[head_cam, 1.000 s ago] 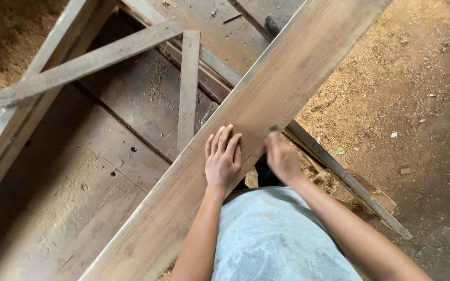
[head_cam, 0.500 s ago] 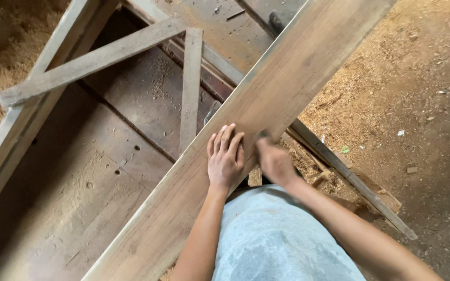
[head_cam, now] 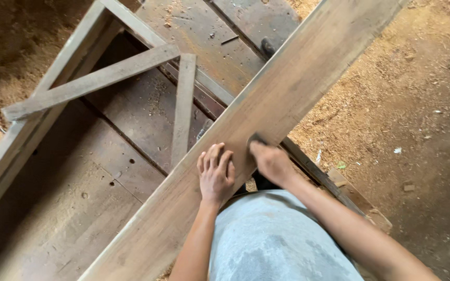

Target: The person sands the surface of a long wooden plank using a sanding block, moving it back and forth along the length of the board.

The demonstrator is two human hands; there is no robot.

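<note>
Plank (head_cam: 266, 119) position: a long, broad wooden board lies diagonally across the view, running from the near left to the far right. It rests over a dark wooden bench (head_cam: 131, 119), with a pale timber frame (head_cam: 53, 78) at the left of that surface. Two lighter slats (head_cam: 183, 104) of the frame meet just left of the plank's middle, one slanting toward the left, the other pointing toward the near side.

Left hand (head_cam: 215, 176): placed flat on the top face of the plank, near its near-right edge. The fingers (head_cam: 212, 156) are extended, close together and point toward the far side. The grip is fully open; the palm presses on the wood and nothing is enclosed.

Right hand (head_cam: 272, 162): positioned just right of the left hand, at the same edge of the plank. The fingers curl over a small dark object (head_cam: 258, 139) that lies against the plank's face. The object is mostly hidden, so its kind cannot be determined. The grip is closed around it.

Both forearms extend from the near side, over a light grey garment (head_cam: 277, 239) worn by the person.

Surroundings: sawdust-covered floor (head_cam: 402, 93) fills the right of the scene, with wood chips and small scraps scattered on it. More sawdust lies at the far left.
</note>
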